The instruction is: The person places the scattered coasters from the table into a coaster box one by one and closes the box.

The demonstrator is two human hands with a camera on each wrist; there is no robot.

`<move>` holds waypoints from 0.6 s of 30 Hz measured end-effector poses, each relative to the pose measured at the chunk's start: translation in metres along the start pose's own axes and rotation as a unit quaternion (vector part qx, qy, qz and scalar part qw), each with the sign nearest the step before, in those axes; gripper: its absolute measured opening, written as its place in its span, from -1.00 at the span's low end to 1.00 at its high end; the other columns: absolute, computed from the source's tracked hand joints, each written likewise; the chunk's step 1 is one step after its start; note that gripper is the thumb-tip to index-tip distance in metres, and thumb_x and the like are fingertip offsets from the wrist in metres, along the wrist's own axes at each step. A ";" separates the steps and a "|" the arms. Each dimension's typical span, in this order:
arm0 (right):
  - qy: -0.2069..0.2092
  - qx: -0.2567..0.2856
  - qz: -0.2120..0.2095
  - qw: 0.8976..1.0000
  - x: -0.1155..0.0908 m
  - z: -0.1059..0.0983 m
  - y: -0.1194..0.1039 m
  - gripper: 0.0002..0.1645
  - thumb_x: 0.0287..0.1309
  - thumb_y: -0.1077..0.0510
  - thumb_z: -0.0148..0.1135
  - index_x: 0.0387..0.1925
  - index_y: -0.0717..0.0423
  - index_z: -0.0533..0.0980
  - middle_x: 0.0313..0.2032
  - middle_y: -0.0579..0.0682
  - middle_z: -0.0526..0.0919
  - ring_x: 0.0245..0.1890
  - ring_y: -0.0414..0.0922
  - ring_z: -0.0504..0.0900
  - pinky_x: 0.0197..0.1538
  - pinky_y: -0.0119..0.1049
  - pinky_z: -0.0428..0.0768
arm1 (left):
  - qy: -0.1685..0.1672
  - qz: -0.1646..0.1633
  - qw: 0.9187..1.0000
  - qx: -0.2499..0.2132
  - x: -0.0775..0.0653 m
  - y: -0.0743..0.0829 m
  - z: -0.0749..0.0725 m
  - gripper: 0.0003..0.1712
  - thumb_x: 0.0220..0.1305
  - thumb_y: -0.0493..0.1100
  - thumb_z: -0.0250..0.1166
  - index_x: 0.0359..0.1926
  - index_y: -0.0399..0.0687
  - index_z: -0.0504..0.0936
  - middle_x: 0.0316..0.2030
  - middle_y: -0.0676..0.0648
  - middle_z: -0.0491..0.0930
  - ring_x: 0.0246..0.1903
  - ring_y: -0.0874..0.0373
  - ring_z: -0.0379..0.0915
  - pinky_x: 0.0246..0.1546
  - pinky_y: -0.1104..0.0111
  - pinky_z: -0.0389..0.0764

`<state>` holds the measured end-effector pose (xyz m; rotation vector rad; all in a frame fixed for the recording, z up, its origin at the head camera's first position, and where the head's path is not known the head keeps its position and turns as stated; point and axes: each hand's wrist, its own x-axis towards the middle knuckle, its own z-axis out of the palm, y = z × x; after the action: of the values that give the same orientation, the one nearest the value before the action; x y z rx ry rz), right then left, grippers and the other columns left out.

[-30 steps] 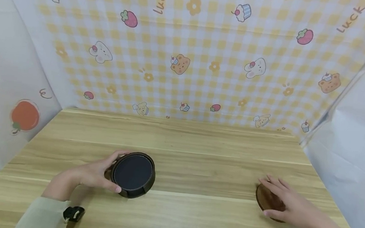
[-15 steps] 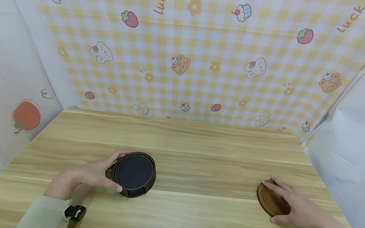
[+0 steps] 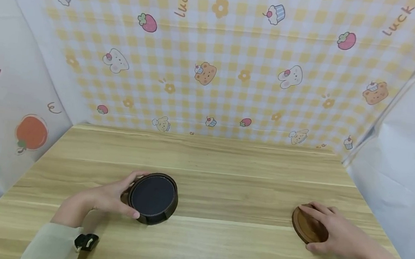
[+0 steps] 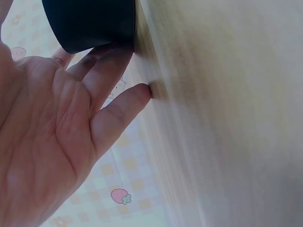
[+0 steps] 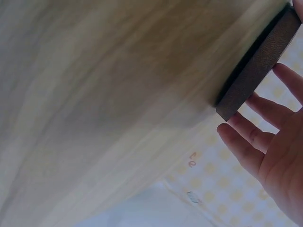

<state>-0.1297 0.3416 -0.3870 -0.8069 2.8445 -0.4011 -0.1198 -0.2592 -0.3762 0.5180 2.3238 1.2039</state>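
In the head view, my left hand (image 3: pixel 111 197) holds a round dark coaster holder (image 3: pixel 171 209) from its left side, thumb on the near side and fingers round the back. A black round coaster with a stitched edge (image 3: pixel 153 196) lies inside the holder. The left wrist view shows the holder's dark side wall (image 4: pixel 92 21) against the fingertips. At the right, my right hand (image 3: pixel 340 236) pinches a brown round wooden coaster (image 3: pixel 305 226) between thumb and fingers. The right wrist view shows its brown edge (image 5: pixel 260 64) and dark underside; whether it touches the table cannot be told.
Both hands work over a light wood-grain table (image 3: pixel 231 190). A yellow checked backdrop (image 3: pixel 230 48) stands behind it, with white sheets at the left (image 3: pixel 14 36) and right (image 3: pixel 410 161). A black band (image 3: pixel 85 241) sits by the left cuff.
My right hand has shifted slightly right, and its thumb has moved from over the wooden coaster to its near edge. More of the coaster's top shows. My left hand stays put on the holder.
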 end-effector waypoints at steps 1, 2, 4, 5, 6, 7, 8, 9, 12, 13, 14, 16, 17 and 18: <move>0.002 -0.002 -0.001 1.000 0.001 0.000 0.000 0.10 -0.21 -0.36 0.53 0.37 -0.06 0.38 0.32 0.42 0.34 0.10 0.49 0.42 -0.21 0.17 0.58 | 0.000 0.001 1.000 0.000 0.000 0.000 0.000 0.27 0.02 -0.09 0.56 0.52 -0.10 -0.15 0.37 -0.36 0.21 0.37 -0.36 0.15 0.23 -0.11 0.33; 0.003 -0.003 -0.003 1.000 0.002 0.000 -0.001 0.09 -0.21 -0.37 0.53 0.36 -0.06 0.38 0.32 0.41 0.35 0.10 0.48 0.43 -0.21 0.17 0.58 | 0.000 0.001 1.000 0.001 0.000 0.000 0.000 0.26 0.02 -0.09 0.56 0.52 -0.10 -0.15 0.37 -0.36 0.21 0.37 -0.36 0.15 0.23 -0.11 0.33; 0.001 -0.005 -0.005 1.000 0.004 0.000 -0.002 0.10 -0.21 -0.39 0.52 0.36 -0.08 0.39 0.31 0.39 0.36 0.09 0.45 0.44 -0.21 0.16 0.58 | 0.002 0.001 1.000 0.003 0.000 0.000 0.001 0.27 0.03 -0.08 0.55 0.52 -0.09 -0.15 0.37 -0.35 0.21 0.37 -0.35 0.16 0.22 -0.11 0.33; 0.000 -0.006 -0.006 1.000 0.005 0.000 -0.003 0.10 -0.21 -0.40 0.51 0.37 -0.09 0.38 0.32 0.39 0.37 0.09 0.44 0.45 -0.21 0.15 0.59 | 0.002 0.000 1.000 0.003 0.000 -0.001 0.001 0.27 0.02 -0.08 0.56 0.53 -0.09 -0.15 0.37 -0.35 0.22 0.37 -0.35 0.16 0.22 -0.12 0.33; -0.003 -0.007 -0.007 1.000 0.006 0.000 -0.004 0.10 -0.21 -0.41 0.50 0.37 -0.09 0.38 0.32 0.38 0.36 0.09 0.43 0.45 -0.21 0.15 0.59 | 0.003 0.000 1.000 0.003 -0.001 -0.001 0.001 0.27 0.02 -0.08 0.56 0.53 -0.08 -0.15 0.37 -0.35 0.22 0.37 -0.35 0.15 0.23 -0.14 0.32; -0.005 -0.006 -0.007 1.000 0.008 0.000 -0.005 0.11 -0.21 -0.42 0.50 0.38 -0.10 0.37 0.32 0.38 0.36 0.09 0.42 0.45 -0.21 0.14 0.59 | 0.003 -0.001 1.000 0.003 -0.001 -0.001 0.001 0.27 0.02 -0.08 0.56 0.53 -0.07 -0.15 0.37 -0.35 0.22 0.37 -0.35 0.15 0.23 -0.16 0.30; -0.008 -0.005 -0.007 1.000 0.009 -0.001 -0.006 0.12 -0.21 -0.43 0.49 0.38 -0.09 0.37 0.33 0.39 0.35 0.09 0.41 0.45 -0.21 0.13 0.59 | 0.004 -0.001 1.000 0.004 -0.001 -0.001 0.001 0.27 0.02 -0.07 0.56 0.53 -0.07 -0.14 0.37 -0.34 0.22 0.37 -0.36 0.14 0.24 -0.19 0.28; -0.011 -0.004 -0.007 1.000 0.010 -0.001 -0.007 0.12 -0.21 -0.43 0.49 0.39 -0.09 0.36 0.33 0.39 0.35 0.10 0.41 0.44 -0.21 0.13 0.59 | 0.005 -0.001 1.000 0.005 -0.001 -0.001 0.001 0.27 0.02 -0.06 0.56 0.53 -0.07 -0.14 0.38 -0.34 0.21 0.38 -0.36 0.13 0.24 -0.21 0.26; -0.014 -0.003 -0.007 1.000 0.014 -0.002 -0.011 0.12 -0.21 -0.42 0.49 0.39 -0.08 0.37 0.33 0.39 0.34 0.12 0.41 0.43 -0.19 0.14 0.59 | 0.006 0.004 1.000 0.008 0.000 -0.002 0.001 0.26 0.02 -0.06 0.55 0.52 -0.08 -0.13 0.39 -0.34 0.20 0.39 -0.37 0.09 0.26 -0.27 0.19; -0.014 -0.005 -0.007 1.000 0.015 -0.003 -0.013 0.12 -0.21 -0.42 0.49 0.39 -0.08 0.37 0.34 0.39 0.34 0.13 0.40 0.43 -0.18 0.14 0.59 | 0.006 0.005 1.000 0.008 0.001 -0.002 0.001 0.26 0.02 -0.06 0.55 0.52 -0.08 -0.13 0.39 -0.34 0.20 0.39 -0.37 0.08 0.26 -0.28 0.18; -0.015 -0.006 -0.007 1.000 0.016 -0.003 -0.014 0.12 -0.21 -0.42 0.49 0.39 -0.09 0.37 0.34 0.39 0.34 0.13 0.41 0.42 -0.17 0.15 0.59 | 0.006 0.006 1.000 0.007 0.001 -0.002 0.001 0.26 0.02 -0.06 0.55 0.52 -0.09 -0.13 0.39 -0.34 0.20 0.40 -0.37 0.07 0.26 -0.29 0.17; -0.016 -0.009 -0.006 1.000 0.020 -0.004 -0.017 0.12 -0.21 -0.44 0.48 0.39 -0.11 0.36 0.35 0.38 0.34 0.15 0.43 0.41 -0.16 0.18 0.59 | 0.006 0.005 1.000 0.006 0.001 -0.002 0.000 0.26 0.01 -0.06 0.55 0.52 -0.09 -0.13 0.39 -0.34 0.19 0.40 -0.38 0.06 0.27 -0.30 0.15; -0.016 -0.012 -0.007 1.000 0.022 -0.004 -0.018 0.13 -0.21 -0.45 0.47 0.39 -0.11 0.36 0.35 0.38 0.34 0.15 0.44 0.41 -0.15 0.19 0.58 | 0.005 0.004 1.000 0.005 0.001 -0.002 0.000 0.26 0.01 -0.06 0.55 0.52 -0.09 -0.13 0.39 -0.34 0.19 0.40 -0.38 0.06 0.27 -0.30 0.15; -0.018 -0.014 -0.007 1.000 0.024 -0.004 -0.020 0.13 -0.21 -0.46 0.46 0.40 -0.12 0.36 0.36 0.37 0.33 0.16 0.45 0.41 -0.14 0.20 0.58 | 0.006 0.001 1.000 0.006 0.000 -0.002 0.000 0.26 0.01 -0.06 0.55 0.52 -0.08 -0.13 0.39 -0.34 0.20 0.40 -0.38 0.06 0.26 -0.30 0.16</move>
<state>-0.1413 0.3134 -0.3790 -0.8318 2.8186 -0.3463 -0.1206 -0.2605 -0.3781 0.5196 2.3424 1.1972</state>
